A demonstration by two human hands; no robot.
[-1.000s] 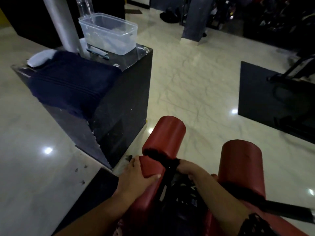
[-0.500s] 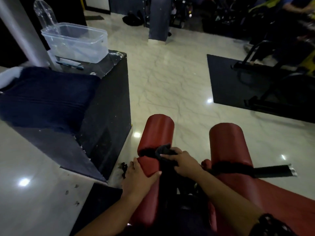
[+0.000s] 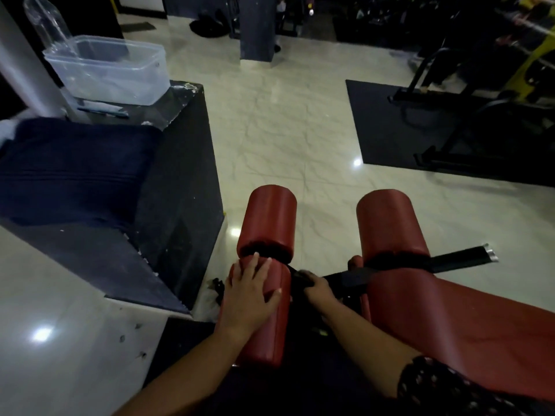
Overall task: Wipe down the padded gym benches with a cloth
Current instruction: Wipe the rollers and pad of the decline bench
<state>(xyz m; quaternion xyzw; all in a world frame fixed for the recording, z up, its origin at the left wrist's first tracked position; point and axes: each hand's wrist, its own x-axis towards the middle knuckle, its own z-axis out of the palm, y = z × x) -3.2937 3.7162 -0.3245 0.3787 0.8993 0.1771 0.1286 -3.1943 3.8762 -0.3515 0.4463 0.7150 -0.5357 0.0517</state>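
A red padded gym bench fills the lower middle: a left roller pad [image 3: 268,219], a right roller pad [image 3: 390,223] and a long red seat pad [image 3: 468,328] at the lower right. My left hand [image 3: 249,295] lies flat with spread fingers on the red pad just below the left roller. In the dark gap between the pads, my right hand [image 3: 316,291] grips a dark cloth [image 3: 298,277] against the inner side of the left pad. Much of the cloth is hidden in shadow.
A black box stand [image 3: 180,187] stands at the left, close to the bench, with a dark blue towel [image 3: 72,172] and a clear plastic tub [image 3: 111,70] on top. A black strap [image 3: 459,259] juts right. A black floor mat [image 3: 399,127] with machines lies at the far right.
My left hand has slid up the red pad toward the left roller. My right hand with the cloth has dropped lower into the gap. The view shifted slightly.
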